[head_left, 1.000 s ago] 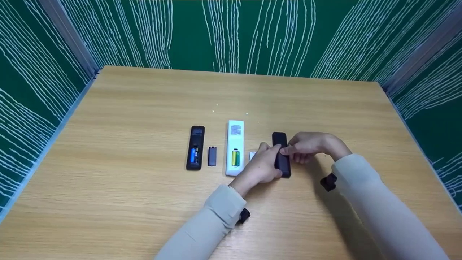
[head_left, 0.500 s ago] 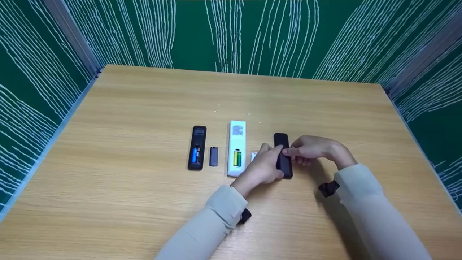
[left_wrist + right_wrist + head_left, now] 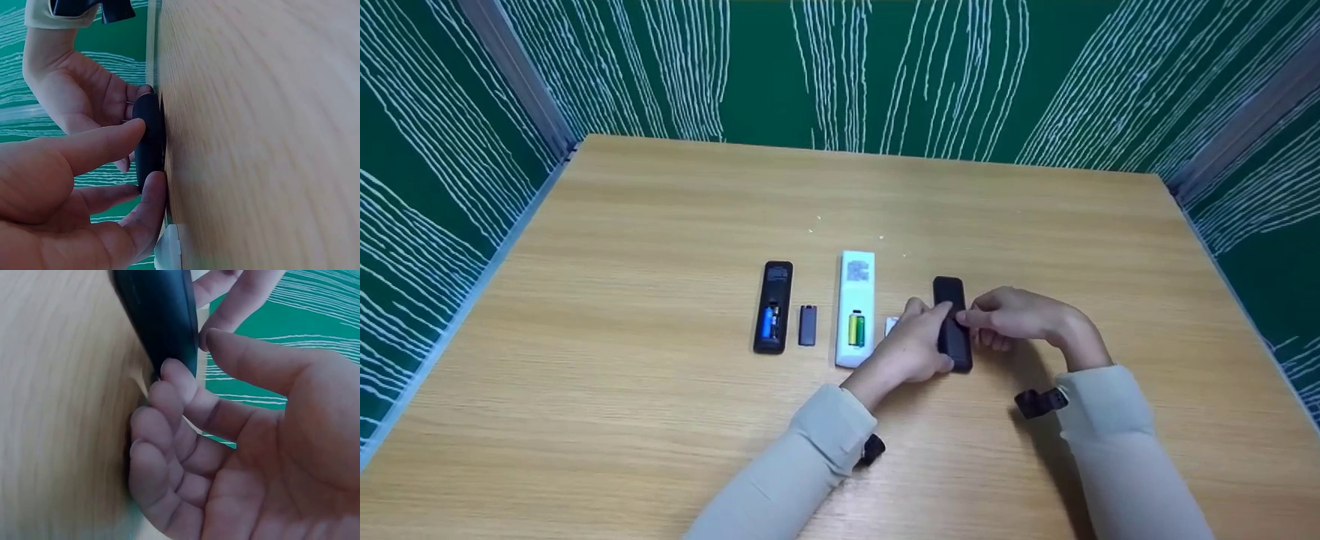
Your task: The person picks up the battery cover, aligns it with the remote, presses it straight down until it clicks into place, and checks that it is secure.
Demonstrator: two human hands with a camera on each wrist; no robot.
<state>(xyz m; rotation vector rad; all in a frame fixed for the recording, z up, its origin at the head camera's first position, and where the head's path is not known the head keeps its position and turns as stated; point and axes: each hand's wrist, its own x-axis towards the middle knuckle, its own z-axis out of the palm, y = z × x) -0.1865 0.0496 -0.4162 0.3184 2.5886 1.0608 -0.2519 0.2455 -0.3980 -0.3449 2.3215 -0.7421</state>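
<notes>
A black remote control [image 3: 949,291] lies at the right end of a row on the table, its plain side up. My left hand [image 3: 913,346] grips it from the left, with fingertips on its upper part and its near end. From the right, my right hand [image 3: 1021,316] pinches its edge, thumb over the top and fingers curled low beside it. In the right wrist view the index fingertip touches the side of the black remote control [image 3: 163,315]. The left wrist view shows the remote control [image 3: 148,146] with a thin dark gap beneath it.
Left of the hands lies a white remote control [image 3: 856,300] holding yellow and green batteries. Further left are a dark battery cover [image 3: 808,325] and a black remote control [image 3: 773,292] with a blue battery. My left hand partly hides a white cover [image 3: 890,325]. White specks dot the table.
My right wrist and forearm have swung a little nearer and lower while the fingers stay at the remote control's edge. The whole view has shifted slightly.
</notes>
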